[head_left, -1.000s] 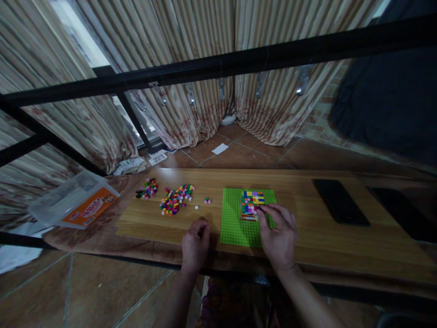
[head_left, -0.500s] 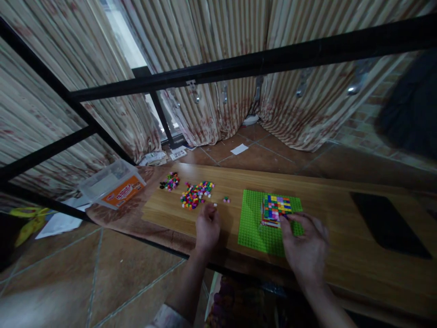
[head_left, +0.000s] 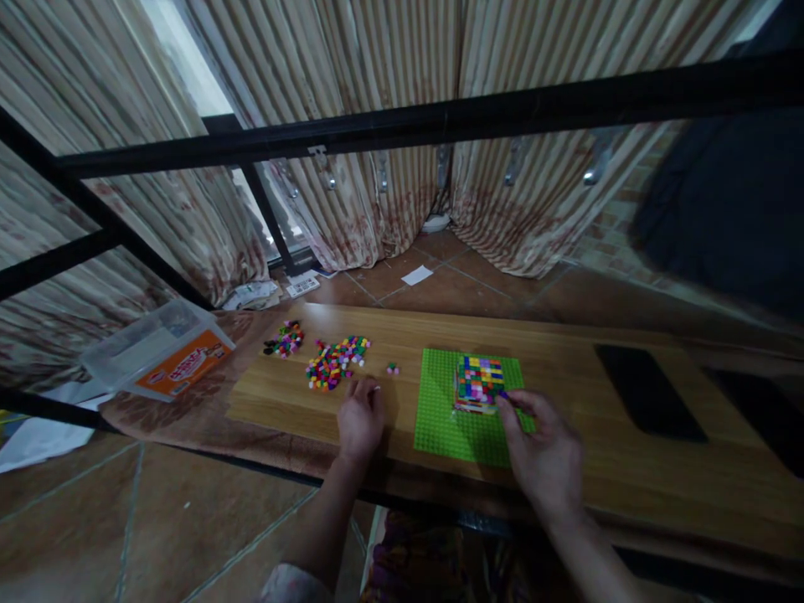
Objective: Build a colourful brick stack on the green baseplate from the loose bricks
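A block of small multicoloured toy bricks (head_left: 480,377) stands on a green baseplate (head_left: 433,419). At the block's near right corner, my right hand (head_left: 545,444) pinches a small dark purple brick (head_left: 501,396) between thumb and forefinger. Whether that brick touches the block I cannot tell. My left hand (head_left: 360,423) is closed over the table, left of the baseplate, with a tiny white brick (head_left: 377,388) at its fingertips. Just beyond it lie a pile of loose coloured bricks (head_left: 336,362) and a few separate bricks (head_left: 393,368).
Another small heap of bricks (head_left: 287,338) lies farther left on the wooden table (head_left: 553,368). A clear plastic box (head_left: 157,343) with an orange label stands beyond the left end. Dark flat panels (head_left: 650,392) lie on the right. A black rail (head_left: 402,126) crosses before the curtains.
My view has turned a little to the right, so everything sits farther left. My right hand stays by the block's near right corner, and the left hand still stays near the pile.
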Available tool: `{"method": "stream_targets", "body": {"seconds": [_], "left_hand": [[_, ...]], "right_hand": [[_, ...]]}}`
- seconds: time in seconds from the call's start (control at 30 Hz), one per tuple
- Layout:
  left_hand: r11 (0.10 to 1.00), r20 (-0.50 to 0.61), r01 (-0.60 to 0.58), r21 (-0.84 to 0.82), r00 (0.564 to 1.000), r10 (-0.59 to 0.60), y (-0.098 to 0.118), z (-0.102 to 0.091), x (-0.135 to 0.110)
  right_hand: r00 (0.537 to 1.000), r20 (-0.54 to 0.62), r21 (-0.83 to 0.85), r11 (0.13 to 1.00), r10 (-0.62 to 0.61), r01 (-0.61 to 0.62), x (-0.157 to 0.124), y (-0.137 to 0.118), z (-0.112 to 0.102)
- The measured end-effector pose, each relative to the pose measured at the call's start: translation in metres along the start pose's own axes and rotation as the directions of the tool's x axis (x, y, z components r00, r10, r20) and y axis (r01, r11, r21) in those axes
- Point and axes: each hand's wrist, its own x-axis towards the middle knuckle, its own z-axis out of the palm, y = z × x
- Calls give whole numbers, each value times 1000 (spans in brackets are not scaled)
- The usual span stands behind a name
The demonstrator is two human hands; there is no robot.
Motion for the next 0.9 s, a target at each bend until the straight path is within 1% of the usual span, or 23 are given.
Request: {"method": "stream_targets", "body": {"seconds": [0.1, 0.23, 0.33, 0.43, 0.5, 0.53, 0.57, 0.6, 0.63, 0.7, 0.73, 0.8, 0.83, 0.87, 0.9], "left_hand": [[1000, 9, 4, -2, 1000, -4, -1, 1, -4], [1000, 0, -13, -15, 1000, 13, -3, 2, -5], [999, -19, -12, -42, 1000, 11, -3, 3, -4], [990, -57, 28, -141, 998, -36, -5, 3, -3], [962, -73, 86, -260, 991, -108, -4, 2, -4], [932, -71, 123, -342, 985, -156, -3, 1, -6], [888, -54, 165, -430, 977, -208, 0, 0, -9], [825, -28, 208, -525, 965, -261, 5, -1, -14], [746, 31, 254, -616, 954, -299, 11, -1, -21], [563, 214, 386, -731, 913, -348, 27, 0, -38], [460, 301, 449, -766, 883, -360, 36, 1, -46], [247, 434, 536, -808, 823, -367, 53, 3, -60], [115, 485, 558, -822, 791, -373, 60, 3, -65], [-34, 555, 585, -810, 747, -366, 66, 2, -68], [-164, 620, 606, -778, 700, -353, 70, 0, -69]], "right_hand": [[998, 65, 23, 1000, -3, 1, 5, 0, -1], [988, 145, -61, 997, -45, 54, 14, -2, -5], [981, 188, -92, 994, -40, 58, 17, -2, -11], [982, 189, -47, 999, 4, 5, 15, -4, -17], [981, 192, -8, 1000, 31, -30, 9, -6, -19], [979, 201, 6, 999, 34, -36, 5, -8, -19], [976, 214, 16, 999, 27, -32, 0, -11, -18], [972, 235, 25, 1000, 13, -19, -5, -13, -17], [968, 253, 37, 999, -10, 1, -11, -16, -14], [951, 301, 63, 997, -65, 48, -23, -22, -6], [938, 331, 78, 994, -97, 75, -29, -25, -1], [912, 379, 106, 986, -159, 128, -38, -32, 10], [899, 394, 116, 981, -188, 154, -41, -35, 15], [889, 406, 121, 976, -214, 179, -44, -39, 20], [878, 417, 122, 972, -236, 203, -45, -42, 24]]}}
